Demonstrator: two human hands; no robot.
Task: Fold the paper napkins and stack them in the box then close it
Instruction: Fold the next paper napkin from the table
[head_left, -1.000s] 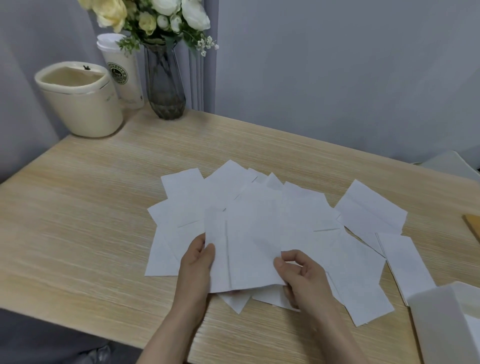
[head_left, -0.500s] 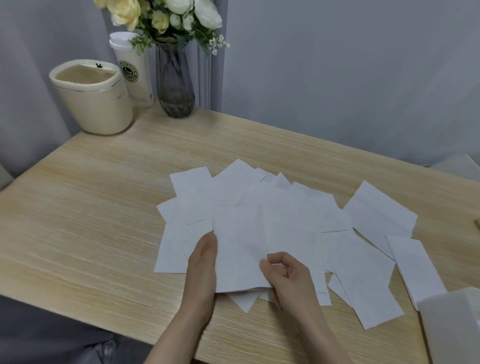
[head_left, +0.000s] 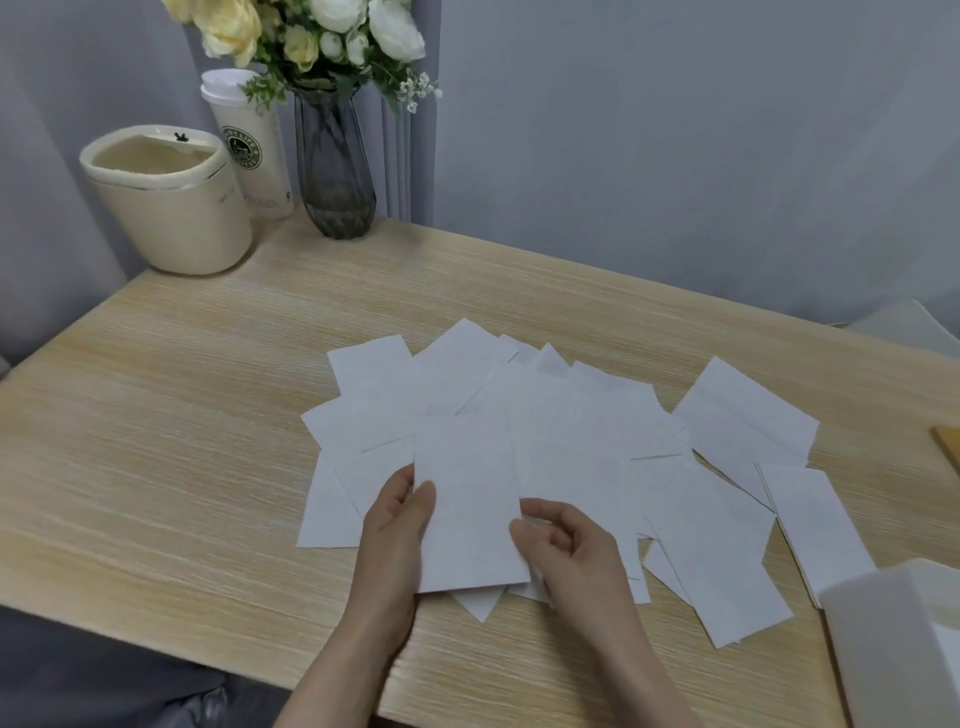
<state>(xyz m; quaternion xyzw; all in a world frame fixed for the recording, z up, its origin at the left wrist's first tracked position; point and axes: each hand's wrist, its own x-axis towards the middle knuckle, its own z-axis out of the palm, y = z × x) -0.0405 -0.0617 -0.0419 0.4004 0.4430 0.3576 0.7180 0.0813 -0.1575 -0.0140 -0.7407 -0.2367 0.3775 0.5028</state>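
A spread of napkins (head_left: 571, 441) lies overlapping on the table (head_left: 182, 467), from its middle toward the near edge and the right side. Above the spread's near part a folded napkin (head_left: 467, 499) is held between two hands: the left hand (head_left: 395, 540) at its left edge, the right hand (head_left: 566, 551) at its right edge. At the near right corner stands the box (head_left: 893, 644), just beside the rightmost napkins. At the far left corner a tub (head_left: 166, 208) sits leftmost, a lidded cup (head_left: 249, 145) behind and right of it, and a vase with flowers (head_left: 332, 171) right of the cup.

paper cup (head_left: 253, 150) logo, perhaps "LIFE"
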